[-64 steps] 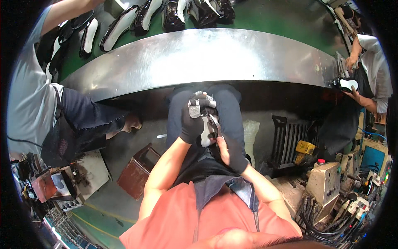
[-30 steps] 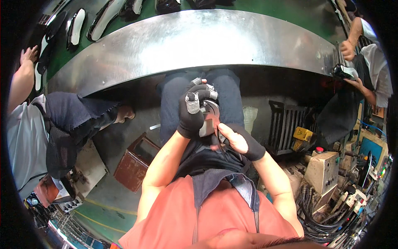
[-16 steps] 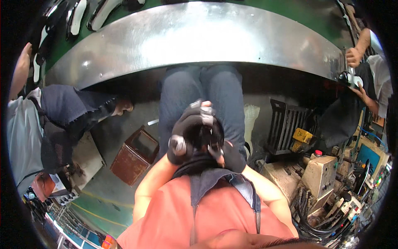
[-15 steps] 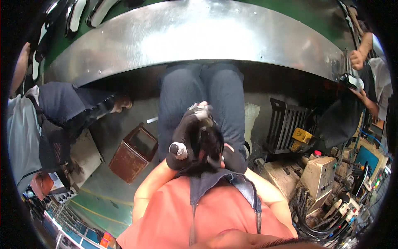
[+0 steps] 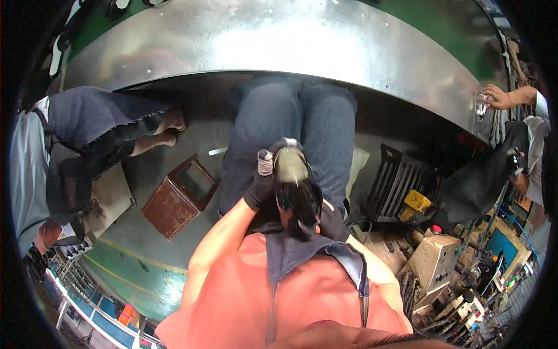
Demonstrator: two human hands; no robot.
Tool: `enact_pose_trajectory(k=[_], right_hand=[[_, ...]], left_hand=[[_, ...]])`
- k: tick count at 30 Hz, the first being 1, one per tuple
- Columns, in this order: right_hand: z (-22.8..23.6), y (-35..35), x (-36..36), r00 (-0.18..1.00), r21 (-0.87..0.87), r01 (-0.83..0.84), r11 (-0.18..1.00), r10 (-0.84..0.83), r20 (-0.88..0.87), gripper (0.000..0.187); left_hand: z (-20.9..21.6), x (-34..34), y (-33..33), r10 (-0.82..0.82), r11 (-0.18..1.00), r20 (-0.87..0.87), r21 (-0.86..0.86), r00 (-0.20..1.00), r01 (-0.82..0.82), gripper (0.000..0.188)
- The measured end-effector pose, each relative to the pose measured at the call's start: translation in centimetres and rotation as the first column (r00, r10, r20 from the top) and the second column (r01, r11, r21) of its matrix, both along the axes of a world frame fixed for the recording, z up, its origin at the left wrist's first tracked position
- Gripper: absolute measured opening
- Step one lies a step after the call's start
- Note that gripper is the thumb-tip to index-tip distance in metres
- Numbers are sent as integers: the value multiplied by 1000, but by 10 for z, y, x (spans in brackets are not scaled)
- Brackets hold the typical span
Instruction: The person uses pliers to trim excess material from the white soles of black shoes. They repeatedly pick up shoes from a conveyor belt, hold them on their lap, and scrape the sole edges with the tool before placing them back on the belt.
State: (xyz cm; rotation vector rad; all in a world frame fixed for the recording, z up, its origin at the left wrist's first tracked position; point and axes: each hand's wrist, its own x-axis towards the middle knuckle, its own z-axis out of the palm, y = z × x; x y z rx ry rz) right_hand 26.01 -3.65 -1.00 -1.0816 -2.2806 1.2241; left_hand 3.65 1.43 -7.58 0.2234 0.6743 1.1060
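Over my lap I hold a glossy black shoe (image 5: 297, 200) with a pale, rounded surface at its far end. Its far end points toward the bench, and its near end lies close to my apron. My left hand (image 5: 260, 185), in a dark glove with a light-wrapped thumb, grips the far left side of the shoe; its other fingers are mostly hidden. On the right, my right hand (image 5: 332, 223), also dark-gloved, closes around the near end, its fingers partly covered by the shoe.
A shiny metal bench edge (image 5: 279, 43) curves across ahead, with a green belt (image 5: 401, 14) beyond it. At left are a brown stool (image 5: 168, 209) and a seated co-worker's dark apron (image 5: 93, 119). A black slatted crate (image 5: 401, 180) and a machine box (image 5: 436, 262) stand at right.
The shoe has turned so its pale surface shows. My left hand has shifted along its left side, thumb now raised. The co-worker's hand at right has moved onto the bench edge.
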Motion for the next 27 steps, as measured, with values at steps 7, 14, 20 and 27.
enact_pose_trajectory(k=[7, 14, 20, 27], right_hand=[[97, 108, -46, 828, -738, 472, 482, -530, 184, 45], [53, 129, -22, 878, -829, 341, 442, -464, 114, 51], [41, 116, 14, 962, -561, 251, 789, -138, 235, 45], [87, 135, -10, 730, -62, -71, 996, 94, 677, 46]], left_hand=[[64, 9, 54, 95, 986, -850, 153, 518, 70, 48], [40, 0, 37, 67, 990, -802, 129, 593, 63, 43], [36, 12, -2, 95, 920, -964, 181, 250, 349, 52], [60, -7, 14, 101, 789, -965, 226, 243, 571, 52]])
